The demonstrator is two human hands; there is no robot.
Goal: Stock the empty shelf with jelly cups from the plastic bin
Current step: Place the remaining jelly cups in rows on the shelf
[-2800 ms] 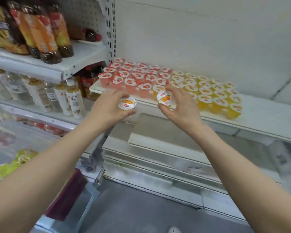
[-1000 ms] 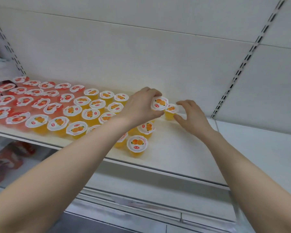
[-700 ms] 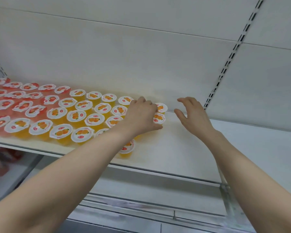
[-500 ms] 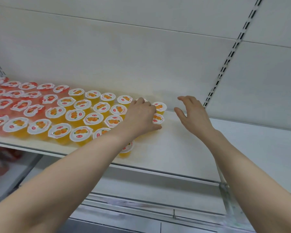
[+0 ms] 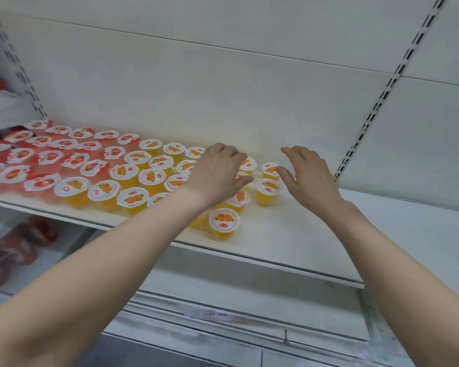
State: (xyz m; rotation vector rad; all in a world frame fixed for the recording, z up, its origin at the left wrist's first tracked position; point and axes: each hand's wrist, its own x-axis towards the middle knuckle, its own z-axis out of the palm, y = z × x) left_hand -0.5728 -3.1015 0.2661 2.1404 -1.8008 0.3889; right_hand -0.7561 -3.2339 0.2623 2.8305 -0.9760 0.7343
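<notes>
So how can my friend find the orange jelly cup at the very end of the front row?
Look at the white shelf full of jelly cups, red on the left, orange further right. Follow the front row rightward past the left arm. It's the last orange cup, just below the left hand, with only bare shelf on its right.

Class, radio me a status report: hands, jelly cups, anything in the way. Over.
Left hand open, over the orange jelly cups. Right hand open, beside the end cups. Nothing in the way on the shelf.
</notes>
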